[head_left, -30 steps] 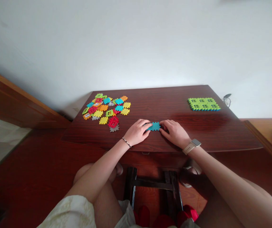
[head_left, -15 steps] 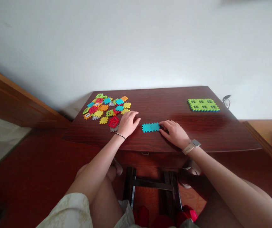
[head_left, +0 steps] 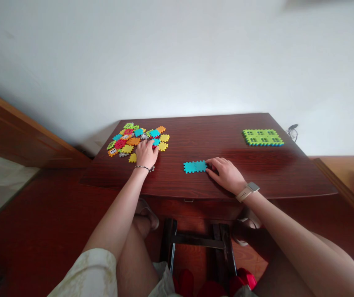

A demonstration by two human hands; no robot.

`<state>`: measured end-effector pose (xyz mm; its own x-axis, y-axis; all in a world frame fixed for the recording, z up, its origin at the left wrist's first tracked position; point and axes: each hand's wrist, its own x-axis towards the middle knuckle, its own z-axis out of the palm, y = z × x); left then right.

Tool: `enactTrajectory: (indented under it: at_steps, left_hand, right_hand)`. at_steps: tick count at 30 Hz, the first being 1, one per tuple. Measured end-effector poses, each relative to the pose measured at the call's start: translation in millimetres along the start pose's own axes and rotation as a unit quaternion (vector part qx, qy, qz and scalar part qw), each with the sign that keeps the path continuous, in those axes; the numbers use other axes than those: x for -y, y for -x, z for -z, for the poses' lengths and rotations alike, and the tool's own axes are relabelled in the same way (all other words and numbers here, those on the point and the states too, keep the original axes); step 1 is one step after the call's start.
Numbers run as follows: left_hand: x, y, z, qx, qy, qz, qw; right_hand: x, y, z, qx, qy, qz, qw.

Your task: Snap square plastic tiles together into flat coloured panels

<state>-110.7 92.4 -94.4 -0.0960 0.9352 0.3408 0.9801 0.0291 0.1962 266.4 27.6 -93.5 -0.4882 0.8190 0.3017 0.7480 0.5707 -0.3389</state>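
My left hand (head_left: 146, 154) reaches over a pile of loose notched interlocking tiles in several colours. Its fingers are apart, with the fingertips close by a blue tile (head_left: 155, 142); whether they touch it I cannot tell. The hand covers some tiles at the near side of the pile. A flat strip of joined blue tiles (head_left: 194, 166) lies on the table in front of me. At its right end, my right hand (head_left: 226, 174) pinches the edge between thumb and fingers.
A green panel of window tiles (head_left: 262, 137), with blue under its edge, lies at the right rear of the dark wooden table (head_left: 208, 138). Yellow tiles (head_left: 163, 146) and an orange tile (head_left: 133, 141) are in the pile. Behind the table stands a white wall (head_left: 189, 62).
My left hand has moved left and slightly away from me, from beside the pile to over its near part. My right hand still holds the blue strip's end.
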Motion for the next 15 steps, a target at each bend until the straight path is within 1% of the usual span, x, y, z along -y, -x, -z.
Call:
enactTrajectory:
  at_steps: [8, 12, 15]
  left_hand:
    - [-4.4, -3.4, -8.5, 0.01, -0.016, 0.001, 1.0]
    - [-4.3, -7.0, -9.0, 0.021, -0.004, 0.004, 1.0]
    - [-4.2, -9.3, -8.3, 0.026, 0.008, -0.013, 1.0]
  right_hand:
    - [-1.3, 0.1, -0.8, 0.001, -0.005, 0.002, 1.0]
    - [-1.5, 0.3, -1.2, 0.001, -0.007, 0.003, 1.0]
    - [-0.7, 0.3, -0.8, 0.001, -0.01, 0.002, 1.0]
